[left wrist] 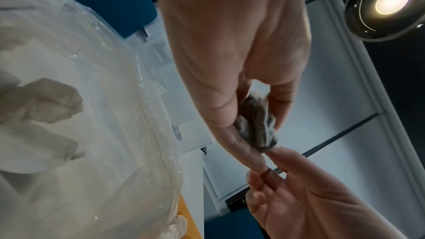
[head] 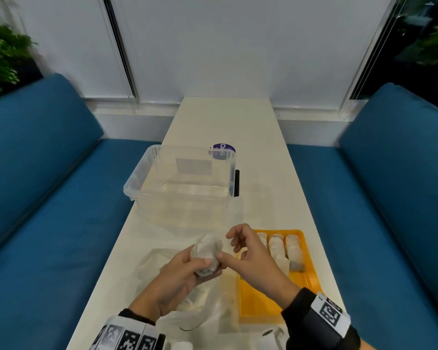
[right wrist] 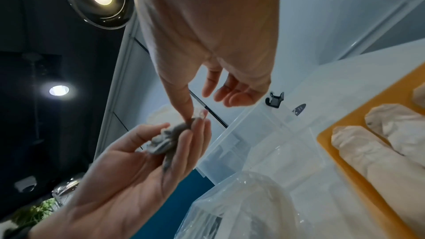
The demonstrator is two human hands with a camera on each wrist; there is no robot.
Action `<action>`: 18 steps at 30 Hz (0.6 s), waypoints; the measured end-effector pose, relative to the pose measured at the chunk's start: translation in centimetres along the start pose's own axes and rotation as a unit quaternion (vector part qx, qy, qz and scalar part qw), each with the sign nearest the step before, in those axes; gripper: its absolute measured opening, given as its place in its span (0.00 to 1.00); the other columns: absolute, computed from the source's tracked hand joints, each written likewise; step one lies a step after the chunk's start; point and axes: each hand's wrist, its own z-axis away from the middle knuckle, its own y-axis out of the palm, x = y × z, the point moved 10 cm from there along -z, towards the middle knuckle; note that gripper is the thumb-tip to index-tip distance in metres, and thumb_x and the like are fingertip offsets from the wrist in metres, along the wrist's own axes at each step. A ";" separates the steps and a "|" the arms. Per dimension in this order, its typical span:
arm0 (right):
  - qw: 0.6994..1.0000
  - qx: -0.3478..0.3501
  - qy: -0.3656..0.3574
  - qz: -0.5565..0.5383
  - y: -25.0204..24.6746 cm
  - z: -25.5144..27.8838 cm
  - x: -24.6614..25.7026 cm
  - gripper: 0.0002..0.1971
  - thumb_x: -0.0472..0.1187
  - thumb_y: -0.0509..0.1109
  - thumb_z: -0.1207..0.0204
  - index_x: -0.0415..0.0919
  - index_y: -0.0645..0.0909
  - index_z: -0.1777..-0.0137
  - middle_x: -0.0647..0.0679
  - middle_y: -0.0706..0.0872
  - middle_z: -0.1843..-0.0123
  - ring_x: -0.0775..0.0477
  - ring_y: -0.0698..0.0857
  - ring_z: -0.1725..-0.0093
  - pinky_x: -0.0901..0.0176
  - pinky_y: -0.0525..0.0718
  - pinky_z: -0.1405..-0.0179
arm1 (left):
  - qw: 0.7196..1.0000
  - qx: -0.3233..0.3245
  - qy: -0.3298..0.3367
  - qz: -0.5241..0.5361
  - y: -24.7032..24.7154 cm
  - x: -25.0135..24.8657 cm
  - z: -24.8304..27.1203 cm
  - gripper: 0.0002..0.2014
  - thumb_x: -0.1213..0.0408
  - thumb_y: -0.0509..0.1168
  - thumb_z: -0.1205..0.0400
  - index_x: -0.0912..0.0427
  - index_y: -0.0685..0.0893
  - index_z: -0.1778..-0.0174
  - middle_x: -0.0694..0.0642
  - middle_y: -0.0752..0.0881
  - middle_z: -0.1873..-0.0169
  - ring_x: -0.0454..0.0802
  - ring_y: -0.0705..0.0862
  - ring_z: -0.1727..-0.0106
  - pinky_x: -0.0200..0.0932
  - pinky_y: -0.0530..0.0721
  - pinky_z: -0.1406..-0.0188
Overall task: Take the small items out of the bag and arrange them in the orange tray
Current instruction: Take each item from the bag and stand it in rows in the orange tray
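Observation:
My left hand (head: pixel 187 270) grips a small crumpled pale bundle (head: pixel 207 255) above the table, its fingers curled round it. The thumb of my right hand (head: pixel 234 248) touches the bundle's end; its other fingers stay relaxed and apart. In the left wrist view the grey bundle (left wrist: pixel 255 123) is pinched between my left fingers. The right wrist view has the bundle (right wrist: pixel 164 142) lying in my left hand (right wrist: pixel 138 163). The clear plastic bag (head: pixel 208 309) lies under my hands with more pale items inside. The orange tray (head: pixel 258 299) at the right holds several white bundles (head: pixel 276 246) in rows.
A clear plastic bin (head: pixel 182 183) with a black latch stands just beyond my hands on the narrow white table (head: pixel 225 122). A purple round label (head: pixel 223 150) sits behind it. Blue sofas (head: pixel 48 198) flank the table on both sides.

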 end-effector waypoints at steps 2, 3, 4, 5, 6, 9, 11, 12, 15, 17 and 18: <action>1.000 0.021 -0.003 -0.017 0.2 0.2 0.2 0.11 0.42 0.76 0.28 0.51 0.75 0.52 0.54 0.77 0.57 0.63 0.76 0.59 0.71 0.75 0.61 | 0.999 -0.003 0.010 -0.046 0.1 0.0 0.1 0.19 0.69 0.67 0.30 0.65 0.82 0.42 0.63 0.90 0.53 0.56 0.89 0.50 0.40 0.87 0.54; 0.999 0.031 -0.001 -0.033 0.3 0.3 0.2 0.10 0.42 0.76 0.28 0.50 0.77 0.52 0.53 0.79 0.57 0.64 0.77 0.60 0.71 0.76 0.61 | 0.997 -0.008 0.016 -0.070 0.1 0.0 0.1 0.19 0.68 0.68 0.30 0.64 0.82 0.43 0.61 0.90 0.55 0.54 0.89 0.52 0.39 0.86 0.56; 0.998 0.036 0.001 -0.046 0.4 0.3 0.2 0.10 0.41 0.76 0.28 0.49 0.77 0.52 0.53 0.80 0.57 0.64 0.78 0.61 0.71 0.76 0.61 | 0.996 -0.012 0.021 -0.087 0.1 -0.1 0.1 0.20 0.66 0.70 0.31 0.64 0.82 0.42 0.60 0.90 0.57 0.53 0.89 0.54 0.38 0.85 0.57; 0.998 0.037 0.005 -0.058 0.3 0.4 0.0 0.11 0.41 0.76 0.29 0.48 0.78 0.50 0.53 0.81 0.57 0.64 0.79 0.61 0.70 0.77 0.62 | 0.995 -0.016 0.027 -0.100 0.1 -0.1 0.1 0.23 0.63 0.73 0.33 0.64 0.81 0.41 0.59 0.90 0.59 0.52 0.89 0.55 0.38 0.85 0.59; 0.997 0.036 0.010 -0.067 0.2 0.4 -0.1 0.12 0.41 0.77 0.29 0.48 0.78 0.49 0.53 0.82 0.58 0.62 0.79 0.60 0.70 0.77 0.62 | 0.993 -0.020 0.031 -0.111 0.1 -0.1 0.1 0.27 0.60 0.75 0.35 0.63 0.80 0.41 0.58 0.90 0.59 0.52 0.89 0.56 0.37 0.84 0.60; 0.995 0.039 0.030 -0.083 -0.1 0.5 -0.7 0.14 0.40 0.77 0.29 0.49 0.78 0.46 0.52 0.83 0.58 0.57 0.80 0.59 0.68 0.79 0.63 | 0.989 -0.031 0.034 -0.139 0.2 -0.1 0.2 0.30 0.54 0.76 0.38 0.60 0.79 0.40 0.57 0.90 0.58 0.51 0.89 0.58 0.36 0.84 0.61; 0.994 0.044 0.039 -0.096 -0.2 0.8 -0.8 0.16 0.38 0.76 0.28 0.48 0.78 0.43 0.52 0.83 0.58 0.58 0.80 0.60 0.69 0.80 0.65 | 0.986 -0.035 0.036 -0.158 0.5 0.0 0.2 0.24 0.58 0.75 0.31 0.59 0.80 0.41 0.57 0.90 0.57 0.49 0.89 0.58 0.35 0.84 0.61; 0.993 0.045 0.042 -0.102 -0.2 1.0 -0.9 0.16 0.37 0.76 0.28 0.48 0.79 0.41 0.51 0.83 0.58 0.59 0.81 0.60 0.69 0.80 0.64 | 0.984 -0.036 0.037 -0.168 0.6 -0.1 0.3 0.20 0.60 0.74 0.27 0.59 0.80 0.41 0.57 0.90 0.57 0.49 0.89 0.58 0.35 0.85 0.60; 0.989 0.038 0.060 -0.129 -0.6 1.2 -1.6 0.18 0.36 0.76 0.29 0.47 0.79 0.40 0.48 0.83 0.56 0.59 0.83 0.61 0.71 0.80 0.62 | 0.983 -0.043 0.041 -0.172 0.9 -0.1 0.3 0.15 0.67 0.70 0.24 0.61 0.81 0.42 0.61 0.89 0.54 0.52 0.89 0.55 0.37 0.86 0.57; 0.984 0.033 0.075 -0.157 -0.9 1.4 -2.0 0.19 0.35 0.77 0.29 0.46 0.79 0.39 0.47 0.83 0.57 0.58 0.83 0.61 0.71 0.79 0.64 | 0.986 -0.055 0.048 -0.148 0.8 -0.2 0.3 0.15 0.67 0.70 0.25 0.63 0.81 0.43 0.64 0.88 0.52 0.55 0.88 0.52 0.39 0.87 0.55; 0.982 0.036 0.080 -0.169 -1.1 1.5 -2.1 0.19 0.34 0.76 0.29 0.45 0.79 0.39 0.47 0.83 0.57 0.58 0.83 0.62 0.71 0.79 0.65 | 0.989 -0.059 0.053 -0.128 0.6 -0.2 0.3 0.18 0.63 0.73 0.28 0.63 0.81 0.43 0.65 0.88 0.52 0.55 0.88 0.52 0.40 0.88 0.55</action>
